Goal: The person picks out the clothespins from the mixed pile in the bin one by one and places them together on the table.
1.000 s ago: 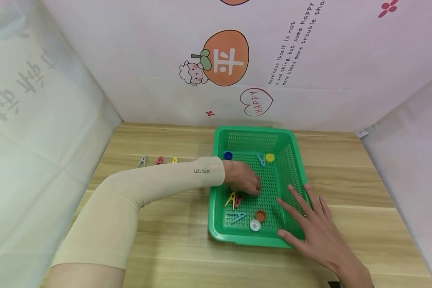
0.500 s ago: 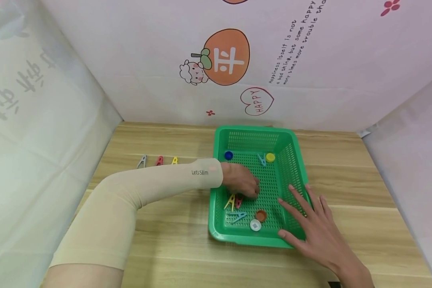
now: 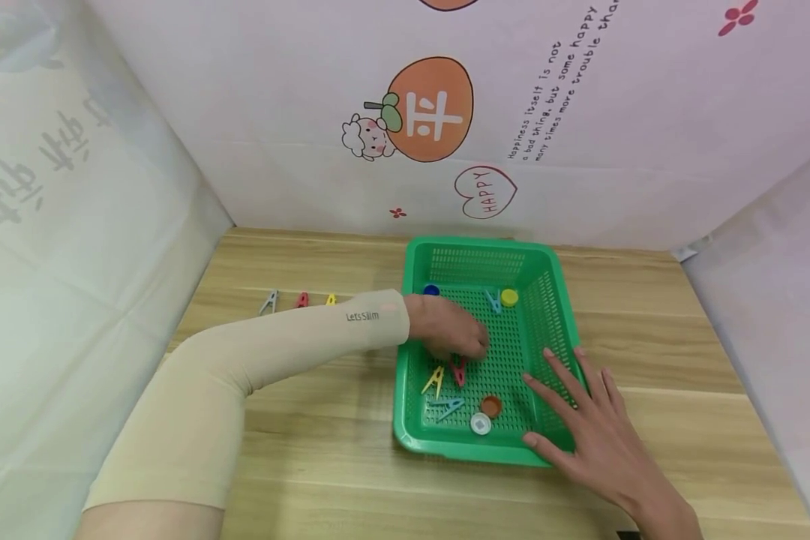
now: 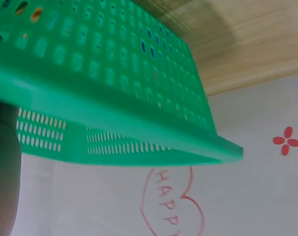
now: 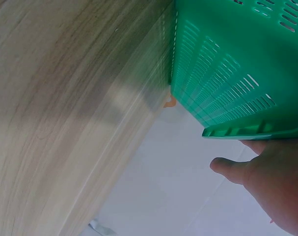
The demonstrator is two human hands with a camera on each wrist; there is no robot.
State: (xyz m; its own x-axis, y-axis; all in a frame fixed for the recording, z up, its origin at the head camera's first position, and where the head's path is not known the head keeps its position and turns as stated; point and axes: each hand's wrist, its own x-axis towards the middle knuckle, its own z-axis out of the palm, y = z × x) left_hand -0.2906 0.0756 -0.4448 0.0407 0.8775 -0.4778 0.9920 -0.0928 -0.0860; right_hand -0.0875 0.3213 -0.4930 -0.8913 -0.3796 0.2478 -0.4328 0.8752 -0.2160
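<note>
Our left hand (image 3: 451, 328) curls at the red clip (image 3: 459, 373) in the basket (image 3: 469, 451), below the frame's middle; we cannot tell if it grips. Our right hand (image 3: 597, 431), fingers apart, rests on the basket's right side.

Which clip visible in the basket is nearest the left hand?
The red clip in the green basket: its end meets the left hand in the head view; the yellow clip and two blue clips sit apart.

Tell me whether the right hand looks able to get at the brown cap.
Probably yes: the right hand is at the basket's rim, and nothing covers the brown cap; only a white cap lies beside it.
</note>
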